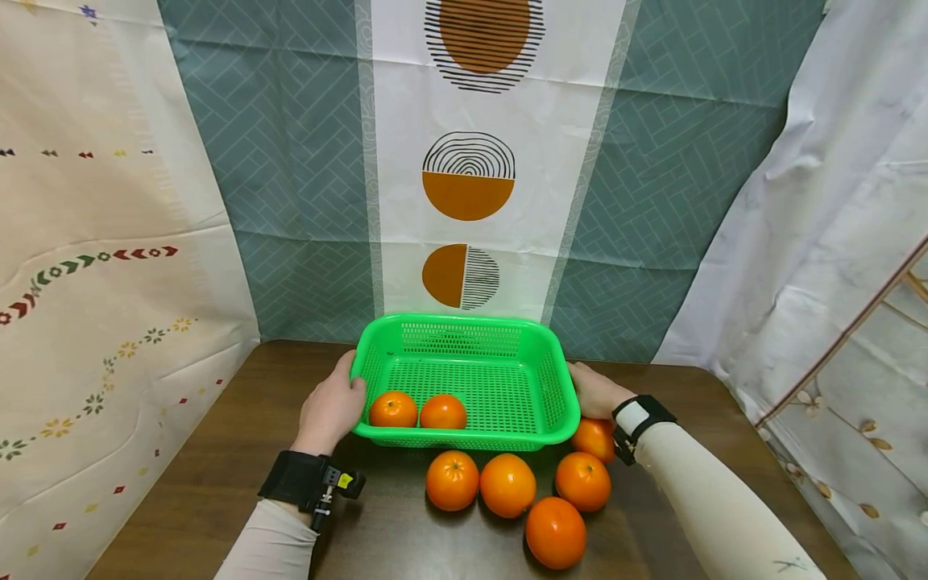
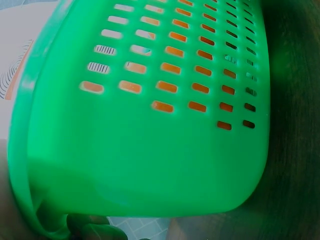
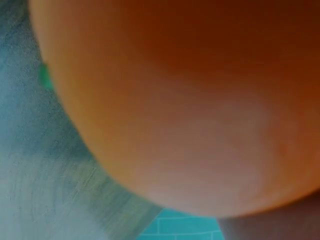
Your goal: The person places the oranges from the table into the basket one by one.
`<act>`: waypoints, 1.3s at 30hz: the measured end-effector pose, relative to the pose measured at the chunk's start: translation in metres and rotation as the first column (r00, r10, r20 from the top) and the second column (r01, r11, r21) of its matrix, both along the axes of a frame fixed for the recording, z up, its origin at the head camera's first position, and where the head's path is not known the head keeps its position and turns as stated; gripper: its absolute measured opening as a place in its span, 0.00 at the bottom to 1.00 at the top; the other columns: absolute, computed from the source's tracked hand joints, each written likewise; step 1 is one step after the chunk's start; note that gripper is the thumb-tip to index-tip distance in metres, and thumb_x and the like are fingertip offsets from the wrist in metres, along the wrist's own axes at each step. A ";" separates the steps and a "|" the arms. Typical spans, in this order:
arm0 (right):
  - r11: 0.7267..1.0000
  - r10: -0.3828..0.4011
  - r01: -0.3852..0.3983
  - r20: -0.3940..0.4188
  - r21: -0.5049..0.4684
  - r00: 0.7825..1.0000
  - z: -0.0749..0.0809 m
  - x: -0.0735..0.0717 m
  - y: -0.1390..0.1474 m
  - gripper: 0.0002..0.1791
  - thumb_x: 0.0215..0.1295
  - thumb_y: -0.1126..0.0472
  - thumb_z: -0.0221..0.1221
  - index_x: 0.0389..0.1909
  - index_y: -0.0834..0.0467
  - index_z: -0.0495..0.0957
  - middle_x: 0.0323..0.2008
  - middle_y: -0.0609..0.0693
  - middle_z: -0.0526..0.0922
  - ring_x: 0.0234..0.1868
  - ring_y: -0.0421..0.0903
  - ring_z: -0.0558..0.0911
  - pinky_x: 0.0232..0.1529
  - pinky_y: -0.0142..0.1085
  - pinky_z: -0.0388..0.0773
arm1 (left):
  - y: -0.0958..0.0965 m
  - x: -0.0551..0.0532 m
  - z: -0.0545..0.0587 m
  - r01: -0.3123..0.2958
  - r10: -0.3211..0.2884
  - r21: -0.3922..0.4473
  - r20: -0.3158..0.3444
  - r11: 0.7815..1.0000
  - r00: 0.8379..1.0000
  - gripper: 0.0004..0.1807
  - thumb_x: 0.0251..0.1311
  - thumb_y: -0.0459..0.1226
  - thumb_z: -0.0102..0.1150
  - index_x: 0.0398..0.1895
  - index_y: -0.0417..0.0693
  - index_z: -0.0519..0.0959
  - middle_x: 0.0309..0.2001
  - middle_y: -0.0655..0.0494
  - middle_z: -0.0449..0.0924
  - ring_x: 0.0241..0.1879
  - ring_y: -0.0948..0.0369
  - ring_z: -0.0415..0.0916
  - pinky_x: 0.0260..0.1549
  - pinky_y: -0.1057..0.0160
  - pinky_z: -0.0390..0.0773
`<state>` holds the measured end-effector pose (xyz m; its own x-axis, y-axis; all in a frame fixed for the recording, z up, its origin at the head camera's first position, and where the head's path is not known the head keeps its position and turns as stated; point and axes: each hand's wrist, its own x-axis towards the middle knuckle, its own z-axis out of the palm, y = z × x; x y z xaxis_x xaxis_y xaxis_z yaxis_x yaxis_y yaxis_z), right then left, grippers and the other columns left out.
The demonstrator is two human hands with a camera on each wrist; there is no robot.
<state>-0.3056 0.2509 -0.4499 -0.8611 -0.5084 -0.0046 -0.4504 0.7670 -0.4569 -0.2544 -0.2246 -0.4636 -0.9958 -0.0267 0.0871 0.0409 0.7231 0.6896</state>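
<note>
A green plastic basket (image 1: 471, 440) with perforated walls stands at the table's far side, two oranges (image 1: 444, 412) in its front left part. My left hand (image 1: 329, 407) grips its left rim. In the left wrist view the basket's end wall (image 2: 125, 160) fills most of the picture, fingers curled under the rim at the bottom. My right hand (image 1: 596, 390) holds the basket's right side, its fingertips hidden by the wall. An orange (image 1: 593, 441) lies just beneath the right wrist and fills the right wrist view as a large blurred orange (image 3: 190, 120).
Several more oranges (image 1: 507, 486) lie on the dark wooden table (image 1: 391, 524) in front of the basket, toward the right. A patterned cloth (image 1: 304, 201) hangs right behind the table, and light cloths hang at both sides.
</note>
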 end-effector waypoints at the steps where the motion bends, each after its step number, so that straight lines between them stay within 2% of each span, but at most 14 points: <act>1: 1.000 -0.013 0.013 0.006 0.003 1.000 0.000 0.000 0.000 0.11 0.79 0.56 0.66 0.55 0.54 0.79 0.49 0.48 0.81 0.57 0.55 0.75 0.61 0.55 0.72 | 0.002 0.002 0.002 -0.004 0.004 -0.007 0.000 1.000 1.000 0.34 0.85 0.45 0.44 0.89 0.48 0.57 0.52 0.40 0.83 0.28 0.49 0.73 0.30 0.53 0.70; 2: 1.000 -0.022 0.022 0.011 0.005 1.000 -0.001 0.000 0.001 0.13 0.79 0.55 0.67 0.56 0.54 0.79 0.51 0.49 0.81 0.58 0.56 0.75 0.61 0.56 0.72 | 0.007 0.009 0.012 -0.014 0.014 -0.012 0.031 1.000 0.999 0.34 0.85 0.43 0.44 0.89 0.46 0.56 0.54 0.38 0.83 0.28 0.48 0.74 0.31 0.52 0.70; 5: 1.000 -0.027 0.027 0.016 0.004 1.000 -0.002 -0.001 0.003 0.16 0.78 0.55 0.68 0.58 0.56 0.79 0.53 0.51 0.82 0.59 0.58 0.76 0.61 0.56 0.73 | 0.011 0.013 0.016 -0.027 0.028 -0.032 0.038 0.999 0.999 0.34 0.84 0.41 0.43 0.89 0.44 0.56 0.55 0.38 0.83 0.28 0.49 0.73 0.31 0.53 0.69; 11: 1.000 -0.017 0.017 0.001 -0.019 1.000 0.004 0.000 0.008 0.25 0.69 0.54 0.75 0.61 0.60 0.79 0.50 0.54 0.83 0.52 0.56 0.80 0.57 0.55 0.79 | 0.011 0.013 0.014 -0.029 0.030 -0.035 0.025 0.999 0.999 0.34 0.84 0.40 0.43 0.88 0.43 0.56 0.51 0.39 0.83 0.27 0.49 0.73 0.30 0.53 0.69; 14: 0.998 -0.058 0.059 0.031 -0.021 0.998 0.007 0.003 0.011 0.33 0.67 0.52 0.77 0.67 0.61 0.77 0.51 0.55 0.81 0.52 0.55 0.79 0.53 0.53 0.81 | 0.010 0.013 0.014 -0.029 0.030 -0.039 0.019 0.999 0.999 0.33 0.84 0.40 0.43 0.88 0.44 0.57 0.52 0.38 0.83 0.28 0.49 0.73 0.30 0.53 0.69; 17: 0.995 -0.097 0.099 0.055 -0.019 0.994 0.008 0.004 0.014 0.36 0.68 0.51 0.76 0.70 0.61 0.76 0.53 0.55 0.81 0.51 0.54 0.79 0.52 0.51 0.82 | 0.011 0.014 0.015 -0.028 0.029 -0.043 0.015 0.999 0.999 0.33 0.84 0.40 0.43 0.88 0.44 0.57 0.53 0.38 0.83 0.28 0.49 0.74 0.30 0.53 0.69; 24: 0.989 -0.146 0.147 0.055 -0.005 0.988 0.016 0.011 0.019 0.36 0.67 0.47 0.76 0.69 0.59 0.76 0.54 0.57 0.79 0.50 0.54 0.79 0.50 0.50 0.82 | 0.011 0.013 0.015 -0.027 0.028 -0.045 0.019 0.999 0.999 0.33 0.84 0.40 0.43 0.88 0.43 0.57 0.51 0.38 0.84 0.27 0.49 0.73 0.30 0.53 0.68; 28: 0.986 -0.165 0.165 0.019 0.027 0.986 0.022 0.014 0.024 0.36 0.66 0.47 0.77 0.68 0.60 0.76 0.53 0.59 0.78 0.48 0.54 0.79 0.48 0.50 0.83 | 0.011 0.013 0.015 -0.028 0.029 -0.045 0.025 0.999 0.999 0.33 0.84 0.40 0.43 0.88 0.44 0.56 0.51 0.38 0.84 0.27 0.49 0.73 0.30 0.53 0.68; 33: 0.981 -0.193 0.193 -0.010 0.022 0.981 0.031 0.015 0.033 0.37 0.65 0.50 0.78 0.68 0.62 0.75 0.53 0.62 0.76 0.46 0.55 0.80 0.47 0.51 0.83 | 0.011 0.013 0.015 -0.028 0.029 -0.044 0.033 0.999 0.999 0.34 0.84 0.41 0.42 0.88 0.44 0.56 0.49 0.39 0.84 0.27 0.49 0.73 0.29 0.53 0.68; 39: 0.976 -0.215 0.216 -0.057 0.029 0.975 0.034 0.014 0.040 0.37 0.65 0.50 0.78 0.68 0.62 0.75 0.52 0.62 0.76 0.42 0.53 0.80 0.44 0.47 0.82 | 0.010 0.013 0.016 -0.020 0.021 -0.048 0.020 0.999 1.000 0.33 0.84 0.40 0.42 0.88 0.43 0.56 0.50 0.38 0.84 0.27 0.49 0.73 0.30 0.53 0.68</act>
